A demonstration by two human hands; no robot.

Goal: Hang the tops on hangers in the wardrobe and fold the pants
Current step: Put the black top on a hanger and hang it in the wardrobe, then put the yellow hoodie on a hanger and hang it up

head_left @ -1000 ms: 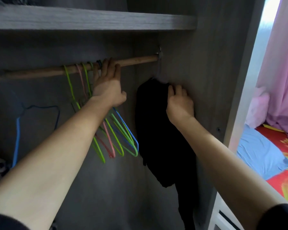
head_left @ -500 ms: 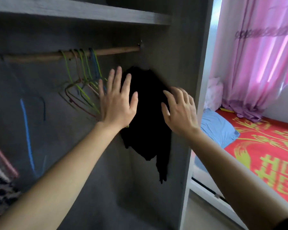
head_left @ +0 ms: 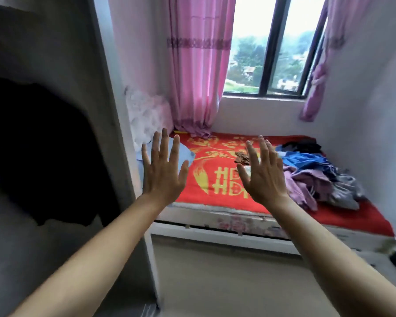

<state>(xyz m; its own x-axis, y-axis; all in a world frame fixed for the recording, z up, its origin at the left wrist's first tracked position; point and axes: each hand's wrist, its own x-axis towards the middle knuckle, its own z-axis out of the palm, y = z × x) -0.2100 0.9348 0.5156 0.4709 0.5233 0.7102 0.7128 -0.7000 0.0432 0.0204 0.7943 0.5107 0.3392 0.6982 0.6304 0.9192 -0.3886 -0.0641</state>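
A: Left hand (head_left: 162, 170) & right hand (head_left: 263, 177), status?
B: Both wide open, fingers spread, holding nothing, up in mid-air. I see the black top (head_left: 44, 152) hanging inside the wardrobe (head_left: 55, 53), far left.
A: Other clothes?
B: Clothes pile (head_left: 318, 179) on the bed (head_left: 204, 156), right side; pink curtain (head_left: 192, 65) behind, by the window (head_left: 270, 46).

A bedroom in a home is seen here: a low bed (head_left: 272, 223) is covered with a red blanket (head_left: 192, 197), pink curtains (head_left: 197, 65) are hung beside a dark-framed window (head_left: 272, 49), a pile of clothes (head_left: 318, 177) is heaped on the bed, and a black top (head_left: 44, 145) is hung in the grey wardrobe (head_left: 55, 53) at the left.
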